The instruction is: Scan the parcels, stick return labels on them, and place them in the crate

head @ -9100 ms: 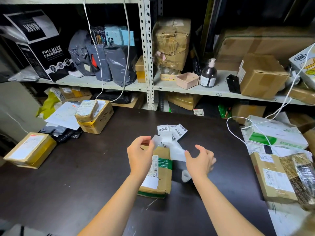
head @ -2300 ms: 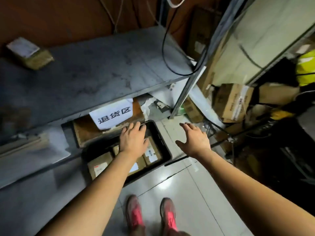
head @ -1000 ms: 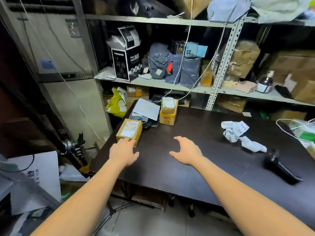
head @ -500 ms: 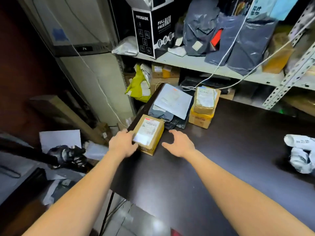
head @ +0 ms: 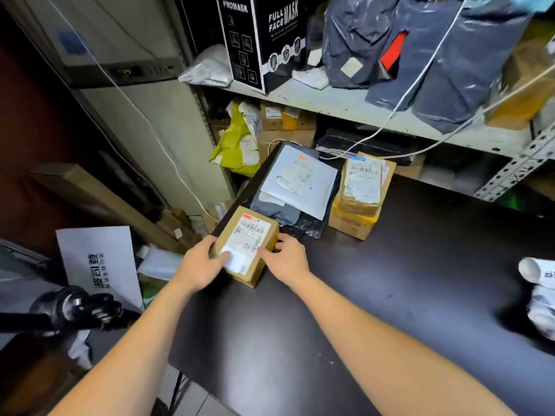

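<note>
The near brown box (head: 229, 232) has a white label (head: 246, 243) with a red strip and thin black lines. The table (head: 390, 280) is almost black. Further back, a white flat bag (head: 300, 181) lies on a grey bag (head: 274, 208). Right of them is a yellow box (head: 350, 225). Far left is a yellow-green bag (head: 232, 145). The far black box (head: 261, 40) has white letters. The white label roll (head: 537, 270) on the right has black marks.

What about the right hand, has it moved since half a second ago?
Yes: the right hand went left across the table onto the right side of the labelled box.
</note>
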The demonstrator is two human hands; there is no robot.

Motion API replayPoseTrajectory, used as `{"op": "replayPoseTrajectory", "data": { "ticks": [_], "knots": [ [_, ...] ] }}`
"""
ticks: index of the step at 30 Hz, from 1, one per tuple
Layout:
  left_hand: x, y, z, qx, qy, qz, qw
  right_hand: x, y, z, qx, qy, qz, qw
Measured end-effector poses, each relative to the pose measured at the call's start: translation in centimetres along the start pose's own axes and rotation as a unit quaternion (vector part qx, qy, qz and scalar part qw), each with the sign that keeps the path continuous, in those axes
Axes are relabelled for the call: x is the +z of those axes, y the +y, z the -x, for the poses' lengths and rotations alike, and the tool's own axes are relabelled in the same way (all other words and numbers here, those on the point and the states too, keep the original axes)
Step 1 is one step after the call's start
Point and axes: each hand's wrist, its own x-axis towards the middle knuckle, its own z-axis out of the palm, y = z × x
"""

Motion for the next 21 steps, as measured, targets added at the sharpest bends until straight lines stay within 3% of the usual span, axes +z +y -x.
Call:
{"op": "replayPoseTrajectory", "data": {
  "ticks": [12, 21],
  "knots": [
    [2.2, 4.9, 6.3, 0.118, -0.046, 0.033, 0.991, -6.0, 0.6, 9.4, -0.026, 0.112, -0.028, 0.993],
    [10.7, 12.6, 14.0, 0.237, -0.174, 0.055, 0.954, -14.9, 6.9, 21.1, 0.014, 0.236, -0.025, 0.971]
  ]
}}
